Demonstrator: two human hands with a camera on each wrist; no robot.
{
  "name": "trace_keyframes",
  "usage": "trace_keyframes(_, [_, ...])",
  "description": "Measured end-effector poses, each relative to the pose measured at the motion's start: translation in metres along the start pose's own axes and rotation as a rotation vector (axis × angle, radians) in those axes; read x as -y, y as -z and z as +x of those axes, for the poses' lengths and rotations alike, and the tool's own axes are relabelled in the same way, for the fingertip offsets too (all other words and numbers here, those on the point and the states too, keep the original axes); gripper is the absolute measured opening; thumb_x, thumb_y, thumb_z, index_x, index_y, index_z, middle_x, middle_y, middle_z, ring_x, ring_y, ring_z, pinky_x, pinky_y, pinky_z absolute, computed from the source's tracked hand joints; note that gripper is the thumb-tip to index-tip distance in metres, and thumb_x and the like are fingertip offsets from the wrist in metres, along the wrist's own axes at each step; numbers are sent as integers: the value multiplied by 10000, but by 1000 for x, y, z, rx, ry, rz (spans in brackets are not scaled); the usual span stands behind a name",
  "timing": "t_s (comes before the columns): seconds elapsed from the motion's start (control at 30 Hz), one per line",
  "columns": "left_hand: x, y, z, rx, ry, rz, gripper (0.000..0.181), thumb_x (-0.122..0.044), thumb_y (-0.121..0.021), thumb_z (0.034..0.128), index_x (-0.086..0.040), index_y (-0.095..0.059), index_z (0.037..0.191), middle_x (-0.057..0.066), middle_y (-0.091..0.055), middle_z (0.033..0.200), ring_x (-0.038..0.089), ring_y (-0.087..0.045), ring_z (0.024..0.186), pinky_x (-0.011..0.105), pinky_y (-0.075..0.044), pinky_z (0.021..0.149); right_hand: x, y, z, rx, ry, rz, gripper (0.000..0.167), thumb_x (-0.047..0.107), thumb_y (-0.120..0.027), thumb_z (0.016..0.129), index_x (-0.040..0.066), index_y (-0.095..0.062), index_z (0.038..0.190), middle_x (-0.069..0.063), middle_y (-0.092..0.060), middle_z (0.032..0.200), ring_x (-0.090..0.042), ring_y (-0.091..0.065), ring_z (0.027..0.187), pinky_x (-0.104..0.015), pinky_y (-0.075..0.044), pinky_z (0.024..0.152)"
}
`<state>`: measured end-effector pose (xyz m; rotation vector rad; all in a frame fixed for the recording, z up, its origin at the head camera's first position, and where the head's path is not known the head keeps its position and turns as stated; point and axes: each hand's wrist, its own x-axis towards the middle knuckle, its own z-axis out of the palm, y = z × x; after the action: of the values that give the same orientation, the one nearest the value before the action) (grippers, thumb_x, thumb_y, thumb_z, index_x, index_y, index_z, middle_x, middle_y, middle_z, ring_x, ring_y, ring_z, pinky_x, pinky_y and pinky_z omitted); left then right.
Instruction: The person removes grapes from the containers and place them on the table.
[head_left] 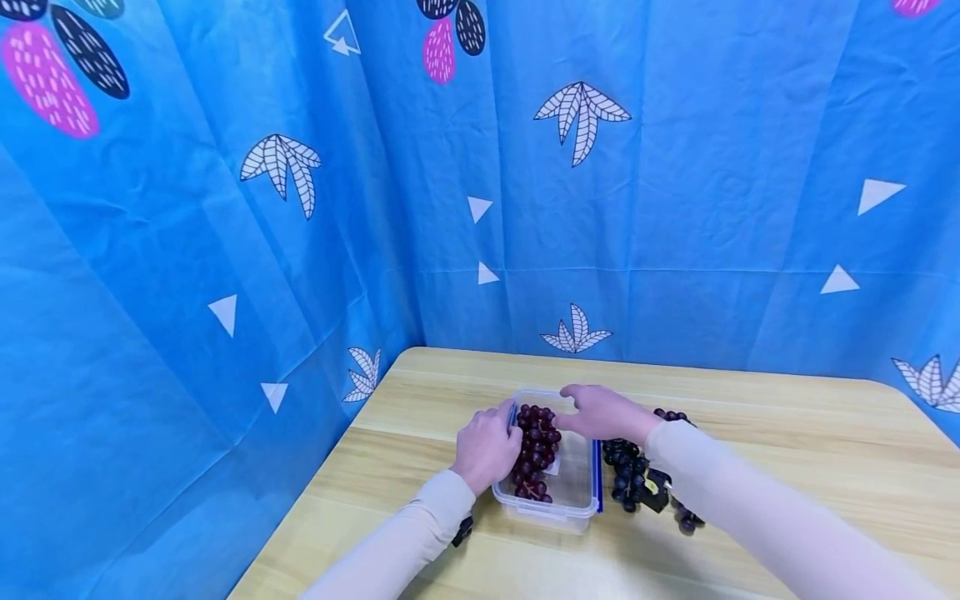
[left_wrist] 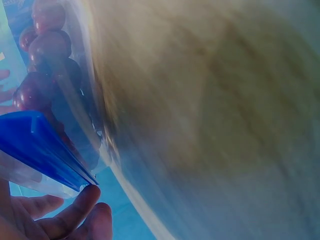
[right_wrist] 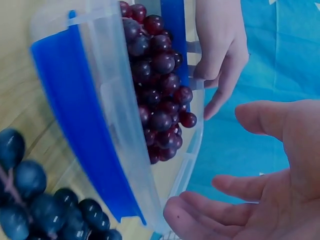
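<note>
A clear plastic container (head_left: 546,510) with blue side latches stands on the table, its top uncovered. Inside, along the left, lies a bunch of red grapes (head_left: 534,454). My left hand (head_left: 487,442) holds the container's left side; in the left wrist view its fingers (left_wrist: 75,212) bend against the hanging blue latch (left_wrist: 45,150). Over the container's right part is my right hand (head_left: 603,414), fingers spread and holding nothing. The right wrist view shows its palm (right_wrist: 280,190) beside the container, apart from the red grapes (right_wrist: 162,95).
Dark grapes (head_left: 626,471) lie on the table right of the container, partly under my right forearm. A black device (head_left: 656,490) is at my right wrist. The wooden table (head_left: 787,433) meets a blue patterned curtain (head_left: 712,208) at the back and left.
</note>
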<state>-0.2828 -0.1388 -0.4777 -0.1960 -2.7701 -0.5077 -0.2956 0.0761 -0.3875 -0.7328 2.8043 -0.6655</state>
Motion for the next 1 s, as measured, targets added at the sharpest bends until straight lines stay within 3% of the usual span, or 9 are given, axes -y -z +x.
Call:
trace_keyframes(0.27, [1, 1, 0, 8, 7, 7, 511, -330, -502, 986, -153, -522, 1466, 120, -716, 1172, 296, -672, 1063, 496, -586, 774, 13, -10, 25, 33, -49, 22, 645, 368, -650, 950, -57, -516, 1417, -234, -559, 1428, -405, -528, 1323, -534, -437, 1094])
trace_keyframes(0.5, [0, 3, -1, 5, -18, 26, 509, -328, -511, 973, -153, -536, 1450, 124, -717, 1172, 302, -677, 1044, 497, -586, 758, 14, -21, 40, 60, -79, -4, 599, 333, -639, 965, -85, -537, 1382, -252, -582, 1389, -392, -565, 1280, -527, -466, 1068])
trace_keyframes(0.6, [-1, 3, -1, -5, -25, 29, 506, -327, -514, 968, -158, -541, 1444, 126, -721, 1145, 299, -678, 1019, 489, -585, 741, 12, -25, 45, 67, -100, -11, 535, 330, -646, 961, -72, -590, 1310, -210, -656, 1261, -321, -640, 1108, -489, -520, 989])
trace_keyframes(0.77, [-3, 3, -1, -25, -27, 24, 492, -317, -527, 966, -164, -555, 1433, 126, -728, 1101, 292, -680, 990, 483, -582, 722, 12, -31, 51, 93, -105, -13, 313, 345, -635, 956, 35, -656, 994, -68, -658, 897, -198, -590, 784, -356, -518, 720])
trace_keyframes(0.87, [-3, 3, -1, -35, -27, 29, 482, -310, -530, 965, -161, -567, 1421, 123, -731, 1083, 287, -682, 982, 479, -582, 712, 13, -34, 53, 107, -105, -8, 283, 355, -620, 959, 79, -627, 901, -44, -624, 819, -190, -579, 732, -342, -499, 653])
trace_keyframes(1.0, [-2, 3, -1, -38, -27, 33, 478, -312, -529, 964, -158, -572, 1414, 121, -730, 1080, 285, -682, 985, 482, -582, 714, 13, -39, 59, 118, -135, 6, 288, 373, -626, 956, 86, -623, 938, -49, -625, 854, -214, -601, 771, -413, -556, 701])
